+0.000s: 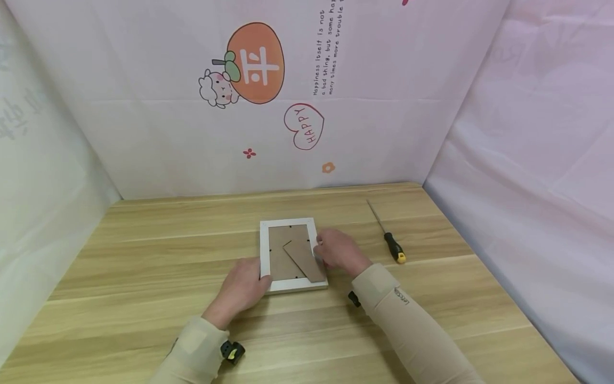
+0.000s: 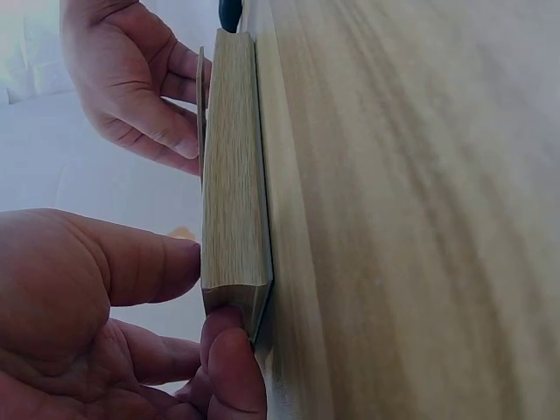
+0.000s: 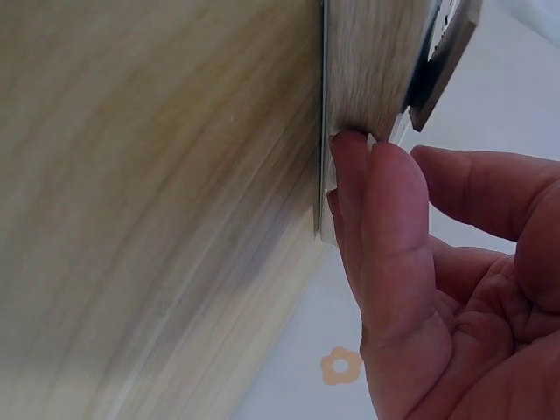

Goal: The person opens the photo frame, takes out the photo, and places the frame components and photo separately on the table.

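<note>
White-bordered and brown-backed, the picture frame [image 1: 280, 261] lies face down on the wood-grained counter [image 1: 144, 277], just below the centre of the head view, between your two hands. Its long axis runs from the upper edge of that view toward the lower, nearly straight away from you. Your left hand [image 1: 245, 284] has a narrow grip on the lower-left corner, thumb at the back's rim and fingers against the side. Your right hand [image 1: 339, 249] has the right side between thumb and fingertips; how firm that grip is, you cannot tell. What counts most is the stand flap [image 1: 308, 262], slanting from the back's middle toward the lower-right corner: your right hand is clearly nearer. The screwdriver [image 1: 394, 247] lies apart, farther right.
</note>
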A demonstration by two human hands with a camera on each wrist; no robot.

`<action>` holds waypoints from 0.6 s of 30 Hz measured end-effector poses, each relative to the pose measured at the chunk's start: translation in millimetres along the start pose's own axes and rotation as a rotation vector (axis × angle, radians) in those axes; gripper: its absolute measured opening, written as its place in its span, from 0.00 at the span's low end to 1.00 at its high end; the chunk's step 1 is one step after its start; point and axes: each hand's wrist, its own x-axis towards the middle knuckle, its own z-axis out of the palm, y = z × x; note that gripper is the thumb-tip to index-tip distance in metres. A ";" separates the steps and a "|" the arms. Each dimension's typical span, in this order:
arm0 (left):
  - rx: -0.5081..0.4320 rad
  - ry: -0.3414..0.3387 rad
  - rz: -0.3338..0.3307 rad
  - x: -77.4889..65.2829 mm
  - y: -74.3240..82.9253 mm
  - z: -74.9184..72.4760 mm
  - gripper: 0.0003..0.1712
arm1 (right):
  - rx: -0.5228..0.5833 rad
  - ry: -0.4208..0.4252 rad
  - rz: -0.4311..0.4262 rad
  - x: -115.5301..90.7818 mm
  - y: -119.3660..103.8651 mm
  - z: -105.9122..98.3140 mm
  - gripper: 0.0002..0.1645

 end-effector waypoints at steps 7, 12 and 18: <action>0.029 0.019 0.005 -1.0 0.5 0.3 0.11 | -0.004 0.009 -0.021 0.1 2.6 0.4 0.11; 0.079 0.039 -0.011 -4.2 4.1 -0.2 0.27 | -0.020 0.037 -0.020 -0.7 6.3 -1.3 0.11; 0.137 0.032 -0.010 -4.1 9.1 2.2 0.45 | -0.082 0.149 0.018 -2.0 20.9 -8.4 0.27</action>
